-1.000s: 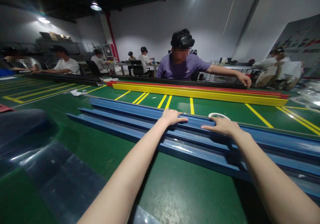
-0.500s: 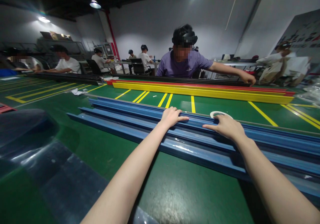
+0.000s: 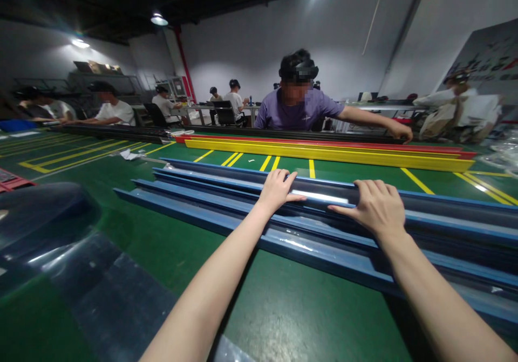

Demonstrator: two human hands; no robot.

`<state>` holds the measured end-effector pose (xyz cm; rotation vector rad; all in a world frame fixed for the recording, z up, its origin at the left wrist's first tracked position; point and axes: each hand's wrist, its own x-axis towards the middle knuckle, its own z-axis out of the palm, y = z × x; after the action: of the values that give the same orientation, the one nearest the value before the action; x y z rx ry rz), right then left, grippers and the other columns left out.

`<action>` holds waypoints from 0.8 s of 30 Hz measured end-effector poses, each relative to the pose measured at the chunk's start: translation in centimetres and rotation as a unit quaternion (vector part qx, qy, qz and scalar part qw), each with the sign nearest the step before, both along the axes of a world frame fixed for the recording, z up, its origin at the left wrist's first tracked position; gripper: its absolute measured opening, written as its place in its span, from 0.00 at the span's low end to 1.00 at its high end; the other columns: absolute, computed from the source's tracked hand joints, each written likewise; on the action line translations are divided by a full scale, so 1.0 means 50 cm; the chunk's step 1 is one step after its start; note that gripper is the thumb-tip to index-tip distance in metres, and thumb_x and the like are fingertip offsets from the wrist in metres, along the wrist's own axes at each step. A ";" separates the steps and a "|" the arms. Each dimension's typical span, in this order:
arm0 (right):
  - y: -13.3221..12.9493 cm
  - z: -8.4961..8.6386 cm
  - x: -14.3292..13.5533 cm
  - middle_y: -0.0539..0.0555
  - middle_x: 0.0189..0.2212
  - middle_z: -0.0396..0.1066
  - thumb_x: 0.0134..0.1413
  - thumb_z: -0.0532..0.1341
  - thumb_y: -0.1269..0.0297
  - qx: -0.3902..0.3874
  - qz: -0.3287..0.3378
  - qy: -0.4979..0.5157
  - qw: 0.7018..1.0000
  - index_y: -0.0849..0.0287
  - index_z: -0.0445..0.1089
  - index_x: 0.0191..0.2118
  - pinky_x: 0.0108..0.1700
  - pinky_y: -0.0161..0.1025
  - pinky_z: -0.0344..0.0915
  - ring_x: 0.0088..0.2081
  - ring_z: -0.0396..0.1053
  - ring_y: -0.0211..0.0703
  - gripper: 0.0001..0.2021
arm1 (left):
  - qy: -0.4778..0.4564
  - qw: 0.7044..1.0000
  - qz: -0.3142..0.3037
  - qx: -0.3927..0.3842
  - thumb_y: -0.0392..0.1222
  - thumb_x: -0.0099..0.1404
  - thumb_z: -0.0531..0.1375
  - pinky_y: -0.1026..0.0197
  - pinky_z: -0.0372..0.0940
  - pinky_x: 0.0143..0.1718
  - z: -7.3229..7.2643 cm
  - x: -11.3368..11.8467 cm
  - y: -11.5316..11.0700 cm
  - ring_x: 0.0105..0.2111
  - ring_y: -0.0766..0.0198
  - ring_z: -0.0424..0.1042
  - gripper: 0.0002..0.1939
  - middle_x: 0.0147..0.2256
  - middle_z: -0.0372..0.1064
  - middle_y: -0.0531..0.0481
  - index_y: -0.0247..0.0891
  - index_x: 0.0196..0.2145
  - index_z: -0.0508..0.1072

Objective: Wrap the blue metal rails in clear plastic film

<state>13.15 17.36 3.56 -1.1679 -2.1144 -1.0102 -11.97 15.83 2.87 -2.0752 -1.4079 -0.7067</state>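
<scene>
My left hand grips the farthest long blue channel profile, thumb along its near edge and fingers over its far edge. Farther right, my right hand holds the same profile in the same way, its thumb pointing left. This profile is tipped so that its hollow inner face shows, with a bright reflection between my hands. Closer to me lie more blue profiles, among them a middle one and the nearest one, side by side on the green surface. My fingertips are hidden behind the far edge.
Yellow profiles and red profiles lie across the far side, with black ones behind and left. A co-worker in a purple shirt reaches over there. Clear plastic film covers the near left.
The far blue profile has risen and tipped, exposing its inner face. My right hand has come up around it, and the white ring behind it is now hidden.
</scene>
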 end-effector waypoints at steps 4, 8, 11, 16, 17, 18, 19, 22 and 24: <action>0.001 -0.004 0.004 0.63 0.34 0.66 0.44 0.51 0.40 0.009 0.009 0.007 1.000 0.69 0.62 0.42 0.40 0.42 0.50 0.37 0.59 0.50 0.33 | 0.011 1.000 -0.006 0.006 0.68 0.47 0.52 0.52 0.49 0.50 0.000 0.004 -0.007 0.45 0.53 0.59 0.42 0.44 0.61 0.42 0.37 0.53 0.58; -0.005 0.001 0.005 0.64 0.36 0.66 0.45 0.51 0.42 0.000 0.016 0.016 1.000 0.69 0.61 0.44 0.42 0.43 0.49 0.38 0.58 0.51 0.32 | 0.022 0.999 0.029 0.018 0.66 0.47 0.55 0.50 0.47 0.51 0.004 0.007 -0.015 0.43 0.53 0.60 0.40 0.42 0.62 0.42 0.38 0.52 0.60; -0.020 0.013 0.003 0.65 0.40 0.65 0.46 0.50 0.43 -0.016 0.018 0.033 0.999 0.68 0.60 0.47 0.45 0.45 0.47 0.41 0.58 0.53 0.32 | 0.031 0.998 0.023 0.044 0.65 0.50 0.53 0.50 0.47 0.52 0.010 0.004 -0.024 0.43 0.53 0.60 0.37 0.41 0.62 0.41 0.37 0.50 0.62; -0.063 0.026 0.011 0.66 0.42 0.64 0.45 0.49 0.41 -0.027 0.009 0.059 0.998 0.67 0.59 0.48 0.45 0.47 0.47 0.42 0.57 0.55 0.33 | 0.035 0.998 0.004 0.059 0.63 0.53 0.52 0.48 0.45 0.52 0.021 0.008 -0.046 0.44 0.54 0.61 0.34 0.41 0.62 0.40 0.39 0.52 0.61; -0.074 0.027 0.016 0.66 0.41 0.64 0.45 0.48 0.40 -0.023 0.004 0.061 0.998 0.67 0.60 0.47 0.44 0.47 0.48 0.42 0.57 0.55 0.34 | 0.038 0.998 -0.004 0.055 0.63 0.53 0.51 0.49 0.47 0.51 0.025 0.011 -0.052 0.44 0.54 0.61 0.34 0.41 0.63 0.40 0.40 0.52 0.61; -0.085 0.027 0.022 0.66 0.40 0.65 0.45 0.48 0.39 -0.022 -0.001 0.060 0.998 0.67 0.60 0.47 0.44 0.46 0.48 0.41 0.57 0.54 0.34 | 0.043 0.998 -0.016 0.053 0.64 0.53 0.51 0.50 0.48 0.50 0.030 0.015 -0.058 0.43 0.54 0.61 0.34 0.41 0.63 0.40 0.39 0.51 0.62; -0.098 0.027 0.029 0.66 0.39 0.65 0.45 0.47 0.39 -0.022 -0.006 0.058 0.998 0.67 0.61 0.46 0.44 0.46 0.48 0.40 0.58 0.54 0.34 | 0.050 0.997 -0.030 0.051 0.64 0.53 0.51 0.51 0.50 0.49 0.036 0.020 -0.065 0.43 0.54 0.62 0.34 0.41 0.63 0.40 0.39 0.51 0.62; -0.136 0.032 0.051 0.66 0.38 0.65 0.45 0.48 0.39 -0.021 -0.021 0.061 0.998 0.67 0.61 0.46 0.43 0.46 0.49 0.40 0.58 0.54 0.34 | 0.082 0.993 -0.070 0.048 0.65 0.54 0.49 0.53 0.52 0.45 0.065 0.036 -0.090 0.42 0.54 0.62 0.35 0.40 0.63 0.40 0.38 0.52 0.61; -0.162 0.042 0.066 0.66 0.37 0.65 0.44 0.49 0.39 -0.019 -0.033 0.066 0.997 0.68 0.61 0.46 0.41 0.46 0.50 0.40 0.58 0.55 0.35 | 0.107 0.990 -0.080 0.046 0.65 0.54 0.47 0.53 0.52 0.43 0.090 0.049 -0.113 0.41 0.53 0.62 0.36 0.40 0.63 0.40 0.38 0.52 0.60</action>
<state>16.47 9.27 5.67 -1.2942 -2.0103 -0.8993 -9.52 10.17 7.38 -2.1367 -1.0824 -0.5800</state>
